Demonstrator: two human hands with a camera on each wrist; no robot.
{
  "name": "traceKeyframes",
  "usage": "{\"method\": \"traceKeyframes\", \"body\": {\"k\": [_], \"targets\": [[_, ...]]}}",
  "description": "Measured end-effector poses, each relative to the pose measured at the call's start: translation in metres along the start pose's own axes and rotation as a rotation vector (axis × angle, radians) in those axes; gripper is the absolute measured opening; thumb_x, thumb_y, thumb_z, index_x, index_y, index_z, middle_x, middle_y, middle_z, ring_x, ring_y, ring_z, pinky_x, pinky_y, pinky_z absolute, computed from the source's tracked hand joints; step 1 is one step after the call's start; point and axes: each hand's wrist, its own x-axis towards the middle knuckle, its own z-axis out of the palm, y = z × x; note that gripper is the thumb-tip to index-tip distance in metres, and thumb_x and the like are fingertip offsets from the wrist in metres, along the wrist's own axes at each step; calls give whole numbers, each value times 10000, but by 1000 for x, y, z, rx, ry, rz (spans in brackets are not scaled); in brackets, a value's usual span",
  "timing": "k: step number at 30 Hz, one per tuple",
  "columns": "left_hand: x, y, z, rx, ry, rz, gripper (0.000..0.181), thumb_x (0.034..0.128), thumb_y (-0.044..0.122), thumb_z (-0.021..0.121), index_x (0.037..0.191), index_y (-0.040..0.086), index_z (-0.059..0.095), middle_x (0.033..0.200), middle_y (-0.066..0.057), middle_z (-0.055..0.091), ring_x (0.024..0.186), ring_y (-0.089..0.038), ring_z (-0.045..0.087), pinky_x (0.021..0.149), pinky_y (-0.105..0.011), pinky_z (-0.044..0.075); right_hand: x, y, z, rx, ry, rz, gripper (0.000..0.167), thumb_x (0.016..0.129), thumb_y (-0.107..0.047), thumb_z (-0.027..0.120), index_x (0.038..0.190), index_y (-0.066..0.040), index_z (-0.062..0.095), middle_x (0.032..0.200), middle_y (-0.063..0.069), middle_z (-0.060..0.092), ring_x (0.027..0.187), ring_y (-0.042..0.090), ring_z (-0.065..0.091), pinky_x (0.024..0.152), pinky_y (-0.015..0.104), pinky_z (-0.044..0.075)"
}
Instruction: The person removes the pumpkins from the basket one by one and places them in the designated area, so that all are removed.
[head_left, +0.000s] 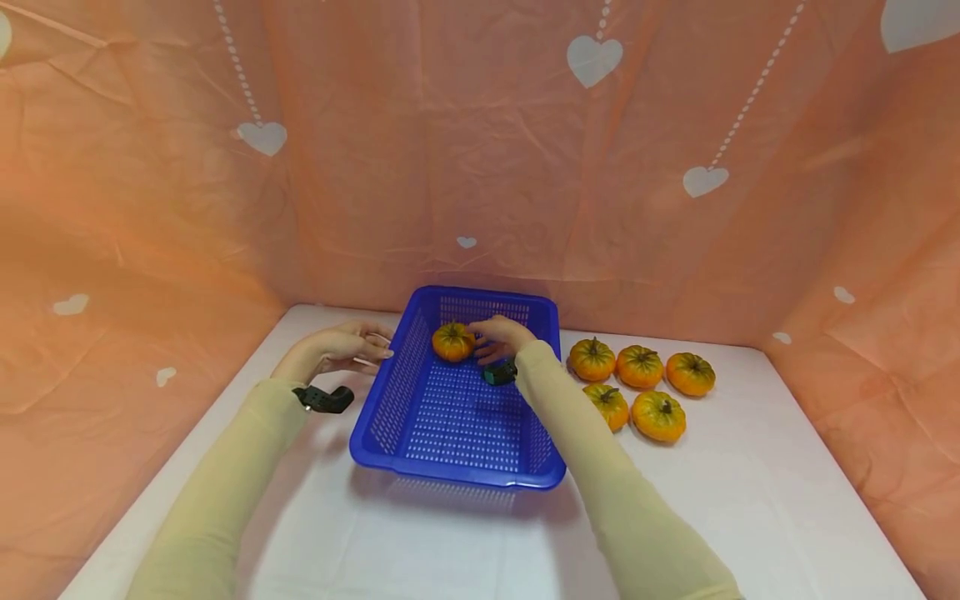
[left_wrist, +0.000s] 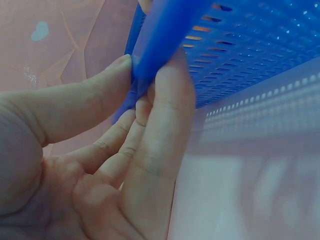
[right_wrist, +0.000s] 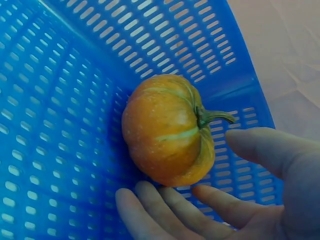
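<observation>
A blue plastic basket (head_left: 465, 425) with slotted walls sits in the middle of the white table. My left hand (head_left: 352, 343) pinches its left rim between thumb and fingers, as the left wrist view shows close up. One small orange pumpkin (head_left: 453, 342) with a green stem lies at the far left inside the basket. Beside it, inside the basket, is my right hand (head_left: 501, 336). In the right wrist view the fingers (right_wrist: 200, 210) are spread under the pumpkin's lower edge, and the thumb (right_wrist: 255, 145) stands apart from it near the stem.
Several more small pumpkins (head_left: 659, 417) stand in two rows on the table (head_left: 750, 483), just right of the basket. An orange curtain with pale hearts (head_left: 487, 183) closes off the back and both sides. My right forearm crosses the basket's right rim.
</observation>
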Motion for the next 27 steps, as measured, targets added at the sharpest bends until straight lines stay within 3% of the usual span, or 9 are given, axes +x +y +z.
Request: {"method": "traceKeyframes", "body": {"k": [7, 14, 16, 17, 20, 23, 24, 27], "targets": [[3, 1, 2, -11, -6, -1, 488, 932, 28, 586, 1333, -96, 337, 1121, -144, 548, 904, -189, 610, 836, -353, 538, 4, 3, 2, 32, -24, 3, 519, 974, -99, 531, 1439, 23, 336, 1451, 244, 332, 1274, 406, 412, 991, 489, 425], [3, -2, 3, 1, 2, -4, 452, 935, 48, 584, 1317, -96, 387, 1125, -135, 599, 937, -203, 631, 901, -440, 501, 11, 8, 11, -2, 24, -38, 428, 949, -67, 568, 1344, 62, 465, 1358, 188, 451, 1219, 367, 482, 976, 451, 448], [2, -3, 3, 4, -4, -10, 442, 938, 62, 583, 1310, -94, 404, 1134, -142, 613, 960, -215, 635, 925, -477, 478, 16, 11, 12, -20, 44, -51, 453, 929, -75, 604, 1344, 52, 472, 1356, 178, 467, 1195, 351, 508, 945, 442, 474], [1, -3, 3, 2, -10, -6, 448, 937, 64, 582, 1313, -98, 400, 1144, -152, 609, 966, -221, 633, 935, -487, 469, 30, 17, 8, -13, 26, -72, 483, 894, -104, 664, 1326, 37, 499, 1322, 173, 496, 1142, 339, 548, 891, 426, 510], [0, -3, 1, 0, -11, 6, 464, 938, 50, 573, 1323, -112, 370, 1169, -184, 582, 963, -223, 631, 928, -470, 480, 37, 19, 10, -14, 40, -65, 562, 861, -99, 707, 1353, 32, 468, 1320, 183, 494, 1100, 329, 572, 852, 411, 529], [-1, -2, 0, 26, -7, 18, 471, 943, 45, 562, 1330, -121, 349, 1182, -185, 559, 955, -195, 625, 895, -411, 510, 32, 16, 14, -6, 52, -53, 557, 869, -77, 694, 1361, 35, 457, 1309, 192, 496, 1098, 331, 572, 865, 405, 524], [-1, -2, 0, 27, -7, 21, 472, 943, 35, 557, 1330, -125, 341, 1180, -184, 555, 953, -193, 623, 888, -404, 514, 18, 10, 20, -17, 80, -34, 530, 897, -46, 649, 1372, 49, 435, 1326, 195, 485, 1133, 333, 552, 903, 411, 505], [-1, -2, -1, 21, -18, 19, 468, 945, 34, 554, 1326, -134, 340, 1153, -175, 566, 957, -200, 623, 898, -408, 508, 0, 2, 24, -18, 71, -35, 459, 917, -30, 613, 1341, 68, 469, 1322, 198, 493, 1166, 333, 530, 948, 413, 476]]}}
